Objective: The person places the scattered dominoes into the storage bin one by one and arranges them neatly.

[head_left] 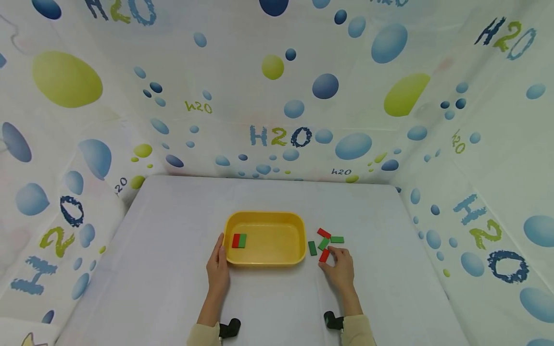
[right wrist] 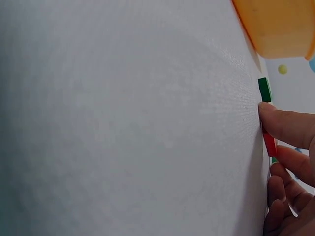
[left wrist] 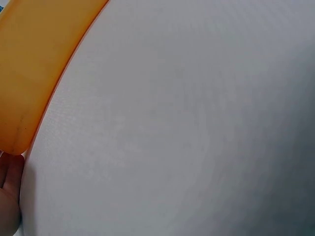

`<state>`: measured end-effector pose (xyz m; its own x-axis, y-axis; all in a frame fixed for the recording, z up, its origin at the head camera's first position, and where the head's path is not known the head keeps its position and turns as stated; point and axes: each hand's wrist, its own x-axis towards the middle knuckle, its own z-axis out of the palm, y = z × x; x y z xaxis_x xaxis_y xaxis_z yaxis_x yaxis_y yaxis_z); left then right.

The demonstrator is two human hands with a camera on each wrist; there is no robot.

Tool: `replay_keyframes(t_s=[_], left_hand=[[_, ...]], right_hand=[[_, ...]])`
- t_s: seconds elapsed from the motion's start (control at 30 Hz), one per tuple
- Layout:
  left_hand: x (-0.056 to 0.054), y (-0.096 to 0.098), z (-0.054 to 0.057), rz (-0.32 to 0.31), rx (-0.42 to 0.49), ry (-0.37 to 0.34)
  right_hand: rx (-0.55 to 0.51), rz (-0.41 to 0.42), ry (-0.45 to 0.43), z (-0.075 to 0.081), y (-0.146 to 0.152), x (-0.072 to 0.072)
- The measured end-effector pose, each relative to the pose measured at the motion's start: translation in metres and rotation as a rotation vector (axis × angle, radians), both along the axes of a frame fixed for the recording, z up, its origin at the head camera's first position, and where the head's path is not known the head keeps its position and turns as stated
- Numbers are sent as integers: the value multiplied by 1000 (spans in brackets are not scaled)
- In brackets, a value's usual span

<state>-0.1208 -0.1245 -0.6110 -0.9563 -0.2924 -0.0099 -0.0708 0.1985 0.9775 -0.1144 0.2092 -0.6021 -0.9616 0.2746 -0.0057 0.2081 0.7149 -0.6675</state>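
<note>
A yellow tray sits on the white table. Inside it, at the left, a red block and a green block lie side by side. My left hand rests against the tray's left side with its fingers fairly straight. To the right of the tray, my right hand pinches a red block between thumb and fingers, low at the table. In the right wrist view that red block shows partly behind the fingers. A green block lies just beyond the thumb.
Close to the right hand lie another red block and several green blocks, among them one green block near the tray's right side. A patterned cloth hangs behind the table and along both sides.
</note>
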Motion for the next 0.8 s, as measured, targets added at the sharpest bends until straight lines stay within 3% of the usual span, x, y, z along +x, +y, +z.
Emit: replay_keyframes(t_s=[0.33,0.57,0.8], left_hand=[[0,0,1,11,0,-3],[0,1,1,17,8,34],[0,1,0,11,2,32]], right_hand=[[-16,-11,-16,-1,-2,-1],[-12,8,31,-2,-1,-1],[-74,-3,8,-1,1,2]])
